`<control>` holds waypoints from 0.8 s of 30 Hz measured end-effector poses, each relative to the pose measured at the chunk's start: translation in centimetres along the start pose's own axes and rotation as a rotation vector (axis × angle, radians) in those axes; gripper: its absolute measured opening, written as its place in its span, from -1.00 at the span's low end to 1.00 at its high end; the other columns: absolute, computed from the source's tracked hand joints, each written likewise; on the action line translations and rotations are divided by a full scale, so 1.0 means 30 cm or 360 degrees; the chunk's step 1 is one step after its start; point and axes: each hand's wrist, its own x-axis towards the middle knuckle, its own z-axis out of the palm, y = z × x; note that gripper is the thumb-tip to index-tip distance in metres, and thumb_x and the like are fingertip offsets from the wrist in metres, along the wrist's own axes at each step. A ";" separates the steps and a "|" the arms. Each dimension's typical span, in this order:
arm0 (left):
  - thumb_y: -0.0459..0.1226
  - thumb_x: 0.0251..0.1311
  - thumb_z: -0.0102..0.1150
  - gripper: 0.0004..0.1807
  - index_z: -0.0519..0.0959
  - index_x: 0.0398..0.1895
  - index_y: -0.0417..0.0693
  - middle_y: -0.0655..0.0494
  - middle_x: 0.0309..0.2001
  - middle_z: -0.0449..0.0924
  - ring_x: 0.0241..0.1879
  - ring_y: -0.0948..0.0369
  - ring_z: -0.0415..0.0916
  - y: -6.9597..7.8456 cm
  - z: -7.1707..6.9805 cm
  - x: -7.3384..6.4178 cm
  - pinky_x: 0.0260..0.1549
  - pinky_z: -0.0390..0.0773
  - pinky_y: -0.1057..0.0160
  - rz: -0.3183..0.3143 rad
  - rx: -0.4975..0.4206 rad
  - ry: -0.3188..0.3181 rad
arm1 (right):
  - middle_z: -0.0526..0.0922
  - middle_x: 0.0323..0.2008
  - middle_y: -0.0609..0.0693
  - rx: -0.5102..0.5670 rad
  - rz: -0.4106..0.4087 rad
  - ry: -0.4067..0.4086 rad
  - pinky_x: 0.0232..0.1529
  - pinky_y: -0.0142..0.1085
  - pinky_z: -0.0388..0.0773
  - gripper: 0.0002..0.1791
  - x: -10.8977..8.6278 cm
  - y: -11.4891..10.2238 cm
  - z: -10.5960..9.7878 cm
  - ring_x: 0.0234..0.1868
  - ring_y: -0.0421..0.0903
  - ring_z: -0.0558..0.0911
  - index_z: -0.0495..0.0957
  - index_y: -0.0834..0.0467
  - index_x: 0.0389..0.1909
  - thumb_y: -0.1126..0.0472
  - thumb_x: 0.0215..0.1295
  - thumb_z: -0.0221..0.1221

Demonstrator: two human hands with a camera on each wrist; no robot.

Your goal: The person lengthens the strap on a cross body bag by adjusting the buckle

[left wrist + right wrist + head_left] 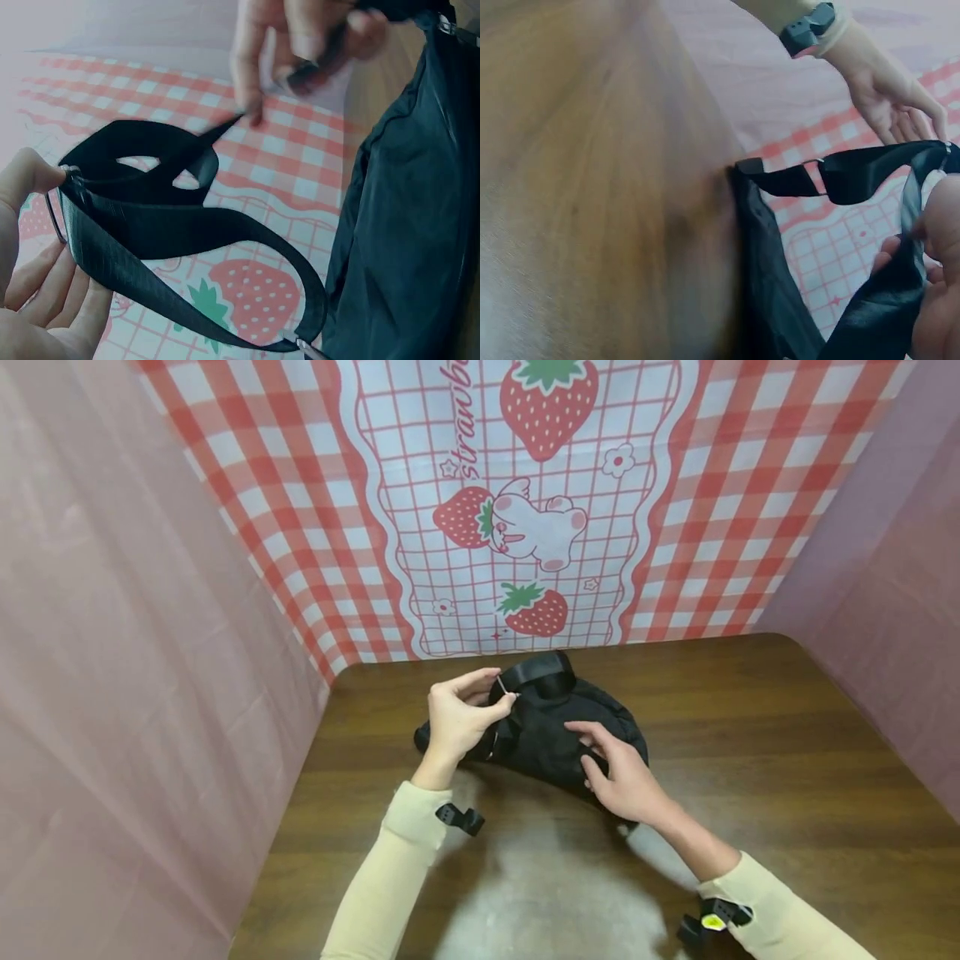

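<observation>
A black fabric bag (pixel 543 747) with a curved outline lies on the table. Its black webbing strap (pixel 97 244) loops up between my hands. My left hand (pixel 459 718) pinches a thin metal strap slider (pixel 52 214) between thumb and fingers, above the bag's left part. In the left wrist view, the strap threads through this slider and hangs in loops. My right hand (pixel 624 778) is over the bag's right part, fingers curled round a length of the strap, blurred in the left wrist view. Another metal ring (pixel 815 177) joins the strap near the bag.
The bag rests on a brown wooden table (pixel 750 735). Behind its far edge hangs a red-and-white checked cloth (pixel 720 552) with strawberry prints. Pink curtains (pixel 150 652) close off the sides. Each wrist carries a small black camera band (pixel 461 817).
</observation>
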 end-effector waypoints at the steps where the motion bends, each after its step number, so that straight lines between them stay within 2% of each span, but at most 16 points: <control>1: -0.39 0.00 0.62 -0.58 0.81 0.01 -0.24 -0.20 -0.05 0.84 -0.03 0.01 0.82 -0.002 -0.005 0.000 -0.02 0.80 0.23 0.0001 -0.0007 -0.0015 | 0.66 -0.11 0.02 0.0003 0.0009 0.0040 -0.13 -0.28 0.73 -0.46 0.002 -0.003 -0.006 -0.33 -0.29 0.65 0.52 0.08 0.39 0.37 0.43 0.30; 4: -0.44 0.02 0.59 -0.58 0.79 0.02 -0.27 -0.25 -0.03 0.82 -0.05 0.16 0.81 -0.008 -0.024 -0.003 0.01 0.79 0.25 0.0001 -0.0054 -0.0086 | 0.76 0.00 -0.06 -0.0072 0.0011 0.0184 0.11 -0.31 0.69 -0.45 0.009 -0.011 -0.026 -0.06 -0.19 0.71 0.65 0.00 0.30 0.20 0.28 0.50; 5: -0.46 0.03 0.57 -0.59 0.79 0.02 -0.29 -0.28 -0.03 0.81 -0.06 0.22 0.80 -0.010 -0.031 -0.004 0.02 0.79 0.25 0.0001 -0.0080 -0.0112 | 0.78 0.02 -0.10 -0.0096 0.0012 0.0229 0.13 -0.38 0.67 -0.43 0.012 -0.014 -0.033 0.03 -0.14 0.71 0.69 -0.03 0.26 0.18 0.20 0.56; 7: -0.50 0.03 0.54 -0.59 0.77 0.02 -0.35 -0.36 -0.02 0.79 -0.09 0.33 0.78 -0.015 -0.042 -0.004 0.04 0.77 0.27 0.0007 -0.0155 -0.0153 | 0.81 0.04 -0.10 -0.0103 -0.0007 0.0301 0.11 -0.52 0.59 -0.41 0.018 -0.017 -0.049 0.05 -0.07 0.74 0.73 -0.04 0.22 0.18 0.11 0.61; 9: -0.55 0.02 0.52 -0.58 0.75 0.02 -0.42 -0.31 -0.05 0.80 -0.12 0.37 0.76 -0.018 -0.054 -0.004 0.05 0.77 0.29 0.0014 -0.0234 -0.0191 | 0.83 -0.03 -0.09 -0.0094 -0.0044 0.0337 0.04 -0.64 0.51 -0.41 0.023 -0.020 -0.070 0.00 -0.08 0.76 0.76 -0.02 0.18 0.21 0.07 0.63; 12: -0.60 0.00 0.47 -0.58 0.71 0.02 -0.51 -0.08 -0.10 0.83 -0.14 0.37 0.75 -0.022 -0.063 -0.004 0.05 0.76 0.32 0.0005 -0.0342 -0.0220 | 0.83 -0.13 -0.10 -0.0036 -0.0100 0.0312 -0.09 -0.64 0.49 -0.43 0.026 -0.014 -0.101 -0.14 -0.19 0.72 0.78 -0.01 0.16 0.25 0.06 0.63; 14: -0.64 0.00 0.44 -0.57 0.68 0.03 -0.56 0.17 -0.13 0.83 -0.14 0.36 0.75 -0.020 -0.064 -0.007 0.04 0.75 0.35 -0.0025 -0.0395 -0.0240 | 0.80 -0.18 -0.13 0.0011 -0.0113 0.0258 -0.21 -0.53 0.51 -0.45 0.024 -0.007 -0.118 -0.22 -0.25 0.65 0.78 -0.02 0.16 0.27 0.08 0.61; 16: -0.68 0.00 0.40 -0.55 0.64 0.05 -0.65 0.30 -0.16 0.83 -0.15 0.37 0.75 -0.013 -0.062 -0.011 0.02 0.74 0.38 -0.0071 -0.0464 -0.0238 | 0.78 -0.21 -0.16 0.0052 -0.0111 0.0208 -0.27 -0.43 0.50 -0.46 0.022 0.003 -0.131 -0.28 -0.26 0.60 0.77 -0.06 0.17 0.28 0.13 0.59; 20: -0.77 0.01 0.28 -0.54 0.55 0.07 -0.78 0.37 -0.21 0.83 -0.18 0.39 0.74 0.005 -0.060 -0.018 -0.06 0.74 0.43 -0.0127 -0.0659 -0.0180 | 0.75 -0.23 -0.22 0.0084 -0.0104 0.0144 -0.29 -0.34 0.50 -0.48 0.018 0.014 -0.158 -0.31 -0.21 0.58 0.77 -0.09 0.17 0.30 0.18 0.55; 22: -0.80 0.01 0.23 -0.57 0.65 0.03 -0.65 0.33 -0.23 0.84 -0.20 0.39 0.74 0.010 -0.061 -0.019 -0.12 0.74 0.44 -0.0128 -0.0760 -0.0153 | 0.74 -0.24 -0.24 0.0085 -0.0095 0.0132 -0.26 -0.38 0.49 -0.49 0.013 0.017 -0.172 -0.31 -0.19 0.57 0.77 -0.09 0.17 0.31 0.19 0.54; 24: -0.81 0.01 0.19 -0.52 0.77 -0.03 -0.37 0.29 -0.23 0.84 -0.21 0.37 0.74 0.013 -0.062 -0.020 -0.14 0.74 0.45 -0.0119 -0.0839 -0.0154 | 0.75 -0.24 -0.21 0.0094 -0.0070 0.0116 -0.29 -0.39 0.47 -0.50 0.006 0.024 -0.184 -0.34 -0.19 0.54 0.76 -0.08 0.17 0.32 0.21 0.52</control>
